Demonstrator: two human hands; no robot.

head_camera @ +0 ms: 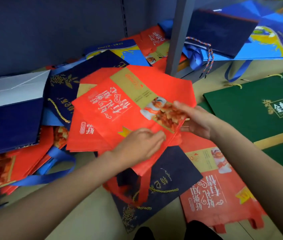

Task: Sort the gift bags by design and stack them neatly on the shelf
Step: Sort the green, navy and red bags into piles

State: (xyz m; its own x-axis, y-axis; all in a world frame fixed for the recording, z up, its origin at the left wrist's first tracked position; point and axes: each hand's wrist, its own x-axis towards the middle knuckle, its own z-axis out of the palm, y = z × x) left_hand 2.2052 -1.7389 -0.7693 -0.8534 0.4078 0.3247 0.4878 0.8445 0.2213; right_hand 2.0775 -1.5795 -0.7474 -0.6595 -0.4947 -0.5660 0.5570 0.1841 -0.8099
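Nearest the camera, two bare forearms reach forward over a tan floor [89, 213] strewn with flat gift bags. The left hand [140, 144] lies palm down with fingers loosely bent on the near edge of a red non-woven gift bag [113, 108] printed with white script, a gold band and a food photo. The right hand [196, 118] pinches that bag's right edge, thumb on top over the food photo. The bag tops a loose stack of matching red bags [85, 139], fanned out so their edges do not line up, resting among the pile at the foot of a grey metal shelf post [177, 37].

Bare floor shows only in a strip under the left forearm and in a narrow gap beyond the right hand. Just below the hands lies a navy paper bag with gold cord handles [161, 184], partly under the red stack; beside it to the right is another red bag lying face up [220, 194]. To the right a dark green paper bag with a gold emblem [258, 110] covers the floor. On the left a large navy bag with a grey folded panel [11, 108] leans over more red bags. Behind the post, blue and yellow bags [267, 40] are stacked under a navy bag with a twisted cord [223, 30].
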